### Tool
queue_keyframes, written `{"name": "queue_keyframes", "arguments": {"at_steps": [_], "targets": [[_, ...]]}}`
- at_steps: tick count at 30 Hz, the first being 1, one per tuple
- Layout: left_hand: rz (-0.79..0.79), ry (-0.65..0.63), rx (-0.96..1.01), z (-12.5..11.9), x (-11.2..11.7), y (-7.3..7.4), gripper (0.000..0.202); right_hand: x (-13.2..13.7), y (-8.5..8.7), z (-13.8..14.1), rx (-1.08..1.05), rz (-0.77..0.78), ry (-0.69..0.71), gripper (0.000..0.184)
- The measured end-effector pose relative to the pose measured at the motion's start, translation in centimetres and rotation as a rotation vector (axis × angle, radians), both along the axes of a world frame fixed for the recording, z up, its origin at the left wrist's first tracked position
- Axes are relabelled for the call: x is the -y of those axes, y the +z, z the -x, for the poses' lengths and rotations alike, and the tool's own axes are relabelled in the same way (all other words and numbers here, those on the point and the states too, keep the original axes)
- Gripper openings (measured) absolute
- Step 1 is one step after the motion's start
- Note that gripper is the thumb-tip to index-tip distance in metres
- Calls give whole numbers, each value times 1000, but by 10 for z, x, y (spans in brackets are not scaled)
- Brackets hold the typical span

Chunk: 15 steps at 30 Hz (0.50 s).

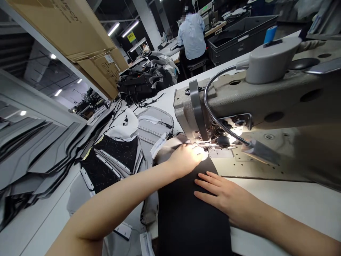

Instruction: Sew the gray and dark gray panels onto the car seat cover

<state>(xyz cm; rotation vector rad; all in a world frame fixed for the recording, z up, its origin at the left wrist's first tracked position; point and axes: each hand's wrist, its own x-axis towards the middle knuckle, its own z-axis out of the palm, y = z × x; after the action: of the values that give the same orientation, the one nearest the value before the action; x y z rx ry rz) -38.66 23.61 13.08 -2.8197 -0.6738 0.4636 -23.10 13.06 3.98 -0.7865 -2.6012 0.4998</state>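
A dark fabric panel [193, 220] runs from the lower edge of the view up to the needle area of a sewing machine [255, 96]. My left hand [188, 159] is at the panel's far end, close beside the presser foot, its fingers curled together on the cloth under the machine's bright lamp [257, 151]. Just what the fingertips pinch is partly lost in the glare. Lower down, my right hand [225, 195] lies flat on the panel's right edge with its fingers spread. Grey sewn pieces [154, 124] with white strips lie beyond my left forearm.
Stacked grey panels [53, 149] fill the left side. A dark heap of cut pieces [149, 78] and cardboard boxes [98, 67] stand behind. Farther back, a person in a light blue shirt [192, 35] sits near a black crate [239, 35].
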Motion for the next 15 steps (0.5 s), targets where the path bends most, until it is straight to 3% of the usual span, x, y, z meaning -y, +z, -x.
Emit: {"name": "queue_keyframes", "arguments": {"at_steps": [6,10,13,15], "targets": [[-27,184,-18,-22,19,-8,21,-11,2,10,-44,25,-87,67],[63,292,-97,-28,22,-7,27,-10,12,8,-89,84,13,70],[107,296,-90,-28,20,-5,35,-5,14,17,-111,109,85,62],[140,287,-46,-26,18,-4,37,-4,11,31,-114,73,41,54]]}}
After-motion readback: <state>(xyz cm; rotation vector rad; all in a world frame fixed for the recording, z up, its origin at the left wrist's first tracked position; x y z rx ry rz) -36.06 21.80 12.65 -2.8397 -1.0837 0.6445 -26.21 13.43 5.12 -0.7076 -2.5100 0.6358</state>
